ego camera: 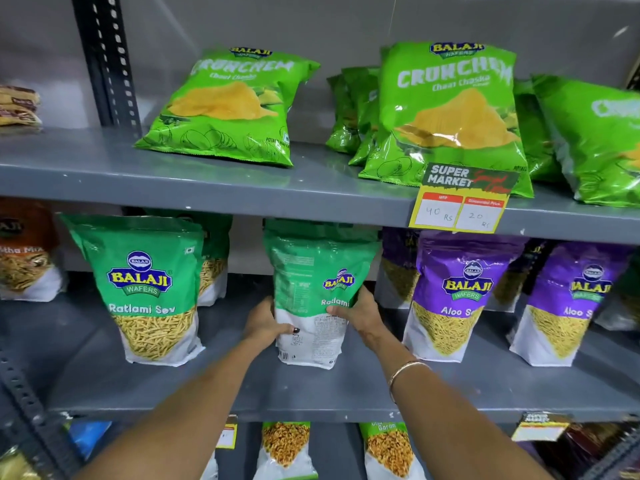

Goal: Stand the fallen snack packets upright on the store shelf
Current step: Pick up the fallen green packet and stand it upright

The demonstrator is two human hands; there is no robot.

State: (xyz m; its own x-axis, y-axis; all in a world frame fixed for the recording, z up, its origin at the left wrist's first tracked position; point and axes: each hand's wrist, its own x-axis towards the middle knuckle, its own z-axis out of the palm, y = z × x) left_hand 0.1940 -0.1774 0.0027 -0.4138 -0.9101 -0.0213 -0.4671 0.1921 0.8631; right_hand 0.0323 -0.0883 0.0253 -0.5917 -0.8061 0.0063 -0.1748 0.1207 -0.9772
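Observation:
A green Ratlami Sev packet (313, 289) stands upright on the middle shelf (346, 386), turned so its side seam faces me. My left hand (265, 322) grips its lower left edge and my right hand (360, 313) grips its lower right edge. Another Ratlami Sev packet (149, 289) stands upright to the left, apart from my hands. On the upper shelf (207, 188), a light green Crunchem chips packet (225, 105) leans back at the left, and a second Crunchem packet (446, 112) leans against others behind it.
Purple Aloo Sev packets (453, 292) stand to the right of my hands, close to the right hand. A yellow price tag (460, 206) hangs from the upper shelf edge. An orange mix packet (24, 254) stands far left. More packets fill the bottom shelf (284, 448).

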